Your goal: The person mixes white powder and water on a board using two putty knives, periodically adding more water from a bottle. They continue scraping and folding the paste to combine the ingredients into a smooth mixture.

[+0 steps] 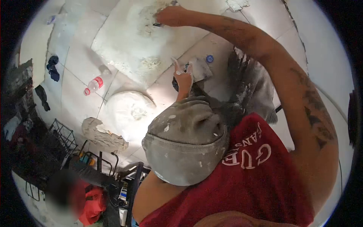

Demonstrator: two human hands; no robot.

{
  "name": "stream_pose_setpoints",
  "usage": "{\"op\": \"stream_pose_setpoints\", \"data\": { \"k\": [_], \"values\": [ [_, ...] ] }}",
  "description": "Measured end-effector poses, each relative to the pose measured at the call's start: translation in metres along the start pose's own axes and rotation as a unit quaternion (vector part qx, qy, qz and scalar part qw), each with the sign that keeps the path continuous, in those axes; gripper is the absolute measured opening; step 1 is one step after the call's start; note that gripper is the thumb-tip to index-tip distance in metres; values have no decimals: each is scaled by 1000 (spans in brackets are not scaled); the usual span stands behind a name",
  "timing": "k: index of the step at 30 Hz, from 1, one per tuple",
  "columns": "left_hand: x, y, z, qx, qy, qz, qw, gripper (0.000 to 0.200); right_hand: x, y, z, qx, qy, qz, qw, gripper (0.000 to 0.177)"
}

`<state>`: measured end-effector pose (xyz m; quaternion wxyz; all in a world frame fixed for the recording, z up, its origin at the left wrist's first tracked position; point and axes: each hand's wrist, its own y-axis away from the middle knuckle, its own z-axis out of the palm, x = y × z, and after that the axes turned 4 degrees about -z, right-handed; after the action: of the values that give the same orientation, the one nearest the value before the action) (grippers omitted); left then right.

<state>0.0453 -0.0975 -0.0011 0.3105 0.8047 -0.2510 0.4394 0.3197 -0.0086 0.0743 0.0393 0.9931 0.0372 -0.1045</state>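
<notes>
Right hand (172,16) is closed around a small dark-bladed tool (159,24), pressed to a rough plaster patch (145,19) at the top of the view. Left hand (183,77) is raised with its fingers up against a plaster-smeared board (199,68) (grip unclear). A spattered grey cap (185,143) hides the left wrist. A blue bottle cap (209,58) lies beside the board. A red-labelled plastic bottle (94,84) and a crumpled sack (104,136) lie well apart on the left.

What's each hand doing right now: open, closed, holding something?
Right hand: closed on a small dark tool against the plastered wall.
Left hand: fingers raised beside a plaster-smeared board; grip cannot be told.
</notes>
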Motion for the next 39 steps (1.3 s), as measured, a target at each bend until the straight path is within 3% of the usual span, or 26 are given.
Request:
{"op": "stream_pose_setpoints", "data": {
  "k": [2, 4, 5, 8, 9, 11, 13, 16, 17, 20, 21, 22, 24, 26, 27, 30, 31, 34, 36, 39],
  "values": [
    [-22, -6, 2, -48, -111, -8, 993, 70, 9, -14, -9, 65, 26, -2, 998, 10],
    [7, -1, -4, 2, -155, 23, 988, 71, 17, -31, -12, 164, 44, -27, 985, 11],
    [22, 0, -4, 30, -172, 37, 984, 71, 15, -36, -5, 161, 27, 0, 987, 14],
    [13, -4, -5, -8, 3, -35, 999, 71, 0, -6, -2, -29, 21, 3, 999, 10],
    [13, -6, -4, 2, 11, -47, 999, 70, -3, -5, -11, -41, -1, 38, 998, 12],
    [28, -3, -4, 9, 28, -70, 997, 67, 12, -16, -15, 43, 35, 7, 998, 10],
    [37, -1, -16, -41, -104, -22, 994, 69, 34, -38, -8, 92, 16, 16, 995, 17],
    [43, 3, -12, -19, -114, -31, 993, 72, 28, -43, 22, 51, 41, 57, 996, 22],
    [43, 2, -11, 6, -88, -42, 995, 74, 12, -22, 7, 80, -4, 28, 996, 27],
    [32, -1, -8, -7, 21, -27, 999, 78, 1, -8, -32, -11, 12, 43, 999, 30],
    [4, 3, 1, -10, 41, -31, 999, 78, 20, -20, -20, -44, -19, 7, 999, 24],
    [-45, 2, 19, -13, 61, -31, 998, 78, 28, -28, -18, -6, -17, 17, 1000, 22],
    [-42, -5, 27, -1, 50, -24, 998, 79, 38, -41, -17, 65, -12, 30, 997, 18],
    [35, -3, -7, 27, -16, -22, 999, 80, 20, -29, -9, 14, 10, 64, 998, 14],
    [32, -4, -9, -6, -47, -60, 997, 80, 12, -23, -7, -11, 22, 79, 997, 16],
    [14, -2, 3, 49, 50, 3, 998, 79, 19, -6, -9, -17, 6, -16, 1000, 17],
    [20, -2, 2, 44, 54, -29, 997, 79, 23, -11, -16, -52, 21, 42, 998, 15],
    [44, -5, -11, 16, 62, -98, 993, 79, 45, -35, -46, 7, -18, -29, 999, 11],
    [55, -3, -19, -6, 67, -129, 989, 79, 48, -53, -47, 23, 25, -49, 998, 14],
    [49, -2, -12, 47, 34, -63, 996, 76, 57, -61, -24, 83, 23, -85, 993, 13]
  ]
}}
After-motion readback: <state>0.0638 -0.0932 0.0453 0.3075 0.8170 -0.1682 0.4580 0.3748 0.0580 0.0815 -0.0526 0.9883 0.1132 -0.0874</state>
